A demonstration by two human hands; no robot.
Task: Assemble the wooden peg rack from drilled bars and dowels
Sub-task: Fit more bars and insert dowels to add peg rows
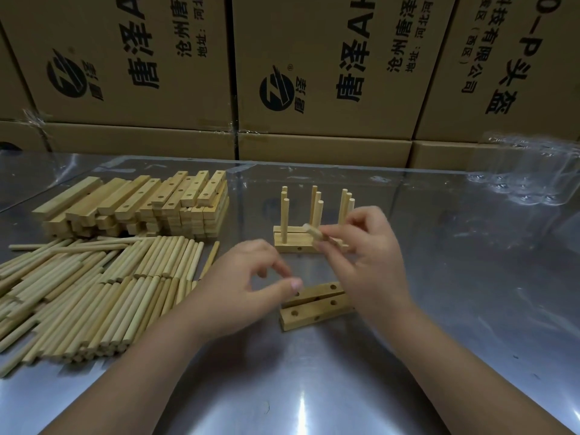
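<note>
Rack part-built: pegs up, two bars waiting.

The peg rack (296, 243) stands with nine pegs (285, 221) upright in its base bars; by my reckoning the two loose drilled bars (317, 306) lying nearer me are still to go on. My right hand (370, 252) pinches a short wooden piece (314, 234), likely a dowel seen end-on, just in front of the rack. My left hand (248, 281) hovers loosely curled, holding nothing, thumb near the loose bars.
</note>
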